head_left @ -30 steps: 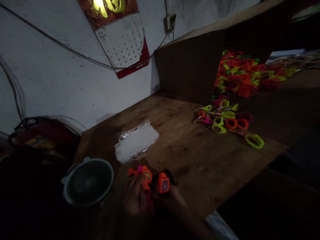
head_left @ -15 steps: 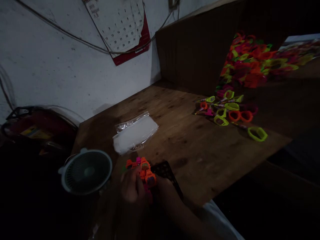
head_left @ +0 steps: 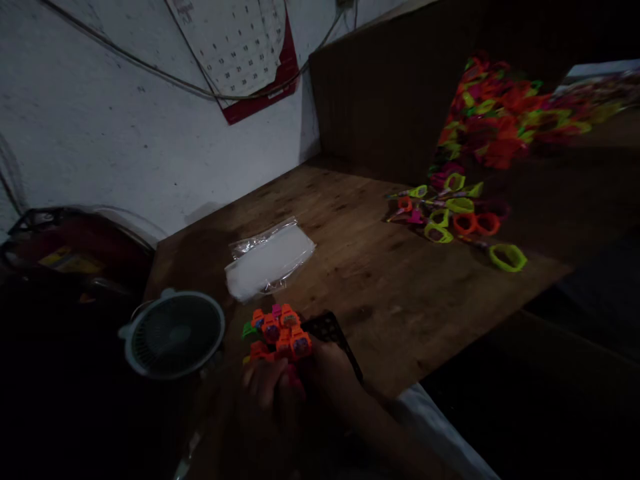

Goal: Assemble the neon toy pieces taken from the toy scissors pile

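A bunch of bright toy watches (head_left: 289, 333), mostly orange with some pink and green, is gathered at the near edge of the table. My left hand (head_left: 265, 383) is closed at the bunch's lower left side, its fingers curled against the lowest pieces. From the right, my right hand (head_left: 330, 363) wraps around the bunch; its fingertips are hidden behind the watches. Just beyond my right hand, a black perforated basket (head_left: 327, 327) shows in part. Dim light hides what lies below my hands.
A clear bag with white sheets (head_left: 270, 260) lies on the wooden table (head_left: 350, 267). To the right are loose yellow and orange toy watches (head_left: 460, 205), with a large heap (head_left: 500, 127) behind. A cardboard panel (head_left: 375, 113) stands at the back; a round fan (head_left: 175, 333) is at left.
My left hand has slid down from the bunch's upper left side to its lower part, uncovering more orange watches. My right hand stays at the bunch. The view has shifted slightly.
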### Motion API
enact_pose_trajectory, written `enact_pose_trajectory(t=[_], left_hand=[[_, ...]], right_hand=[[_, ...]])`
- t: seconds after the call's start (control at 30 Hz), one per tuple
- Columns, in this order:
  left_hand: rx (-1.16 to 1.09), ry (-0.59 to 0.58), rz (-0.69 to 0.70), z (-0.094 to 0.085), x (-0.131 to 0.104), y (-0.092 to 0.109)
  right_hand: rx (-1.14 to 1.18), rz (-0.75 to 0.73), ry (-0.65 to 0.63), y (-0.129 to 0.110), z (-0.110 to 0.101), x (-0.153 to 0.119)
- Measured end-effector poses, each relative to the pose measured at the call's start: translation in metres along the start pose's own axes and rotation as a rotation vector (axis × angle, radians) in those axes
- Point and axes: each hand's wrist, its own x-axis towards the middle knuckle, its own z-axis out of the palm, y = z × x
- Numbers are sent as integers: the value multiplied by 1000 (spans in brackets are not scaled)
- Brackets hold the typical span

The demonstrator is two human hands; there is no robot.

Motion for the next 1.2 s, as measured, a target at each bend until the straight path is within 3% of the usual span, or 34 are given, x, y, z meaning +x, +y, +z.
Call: enact_pose_trajectory(t=[0.1,0.3,0.47,0.6,0.7,0.8,0.83,0.9,1.0,1.1,1.2], left_hand=[[54,1,60,3,3,-3],[106,-48,92,14,7,-10],[253,-193,225,21,16,-16],[236,-167,370,27,15,-32],[217,-61,571,37,12,-51],[213,14,655,45,10,-62],[207,36,642,47,9,-64],[202,46,607,48,8,-66],[218,-33,618,49,8,-70],[177,-3,615,56,4,-71],[146,60,459,63,-5,-63]], right_hand=[[-75,38,-22,-5,0,-6],[18,31,-71,-13,7,-17],[10,56,-96,-12,21,-11],[117,-75,-124,4,20,-8],[176,-216,-121,23,-10,-3],[173,-230,74,41,-80,13],[111,-171,205,47,-110,21],[-226,103,508,61,-169,42],[-357,317,721,83,-230,70],[-376,358,713,100,-239,80],[-361,253,581,107,-216,75]])
